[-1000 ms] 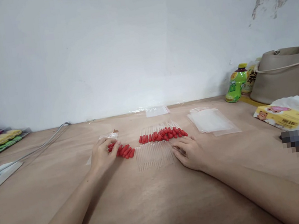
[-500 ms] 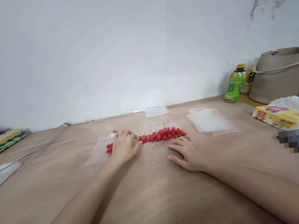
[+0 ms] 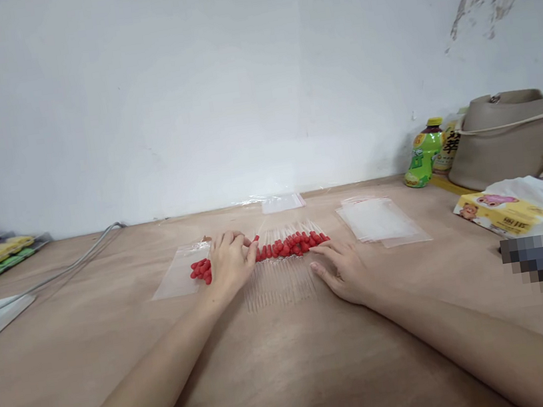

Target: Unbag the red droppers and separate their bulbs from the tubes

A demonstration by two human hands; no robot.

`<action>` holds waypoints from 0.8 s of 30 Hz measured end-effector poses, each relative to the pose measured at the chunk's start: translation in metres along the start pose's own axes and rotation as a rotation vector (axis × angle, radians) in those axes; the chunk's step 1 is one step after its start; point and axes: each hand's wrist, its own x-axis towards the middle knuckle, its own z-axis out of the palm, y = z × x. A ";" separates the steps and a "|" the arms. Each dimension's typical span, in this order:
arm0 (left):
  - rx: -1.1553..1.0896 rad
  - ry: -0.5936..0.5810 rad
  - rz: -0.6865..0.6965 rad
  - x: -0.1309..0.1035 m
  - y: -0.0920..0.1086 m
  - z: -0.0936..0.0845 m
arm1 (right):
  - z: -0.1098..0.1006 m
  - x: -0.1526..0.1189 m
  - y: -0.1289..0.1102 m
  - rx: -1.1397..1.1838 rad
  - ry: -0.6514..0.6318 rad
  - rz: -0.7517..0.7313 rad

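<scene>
A row of droppers [image 3: 285,249], thin clear tubes with red bulbs, lies side by side at the middle of the table, tubes pointing both toward and away from me. My left hand [image 3: 232,263] is closed at the row's left end, with one red bulb tilted up between thumb and fingers; the grip is partly hidden. More red bulbs [image 3: 201,270] lie left of that hand, over a clear plastic bag [image 3: 173,278]. At the right end, my right hand [image 3: 344,271] is open, fingertips beside the bulbs and thumb apart.
Clear zip bags [image 3: 379,218] lie stacked to the right, another bag [image 3: 282,202] by the wall. Further right are a green bottle [image 3: 423,154], a beige handbag [image 3: 495,142] and a tissue box [image 3: 515,208]. A cable [image 3: 82,260] and power strip [image 3: 2,322] are at left.
A red bulb has come up beside my left thumb. My right hand has shifted slightly, its fingers and thumb opening wider. The view has moved a little.
</scene>
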 end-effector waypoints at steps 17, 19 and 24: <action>-0.391 -0.008 0.414 -0.064 0.004 -0.015 | 0.001 -0.001 -0.013 -0.037 -0.069 -0.413; -0.405 -0.023 0.414 -0.065 0.004 -0.015 | 0.002 0.000 -0.014 -0.028 -0.066 -0.436; -0.445 -0.125 0.439 -0.064 0.009 -0.011 | 0.005 -0.001 -0.017 -0.004 -0.052 -0.477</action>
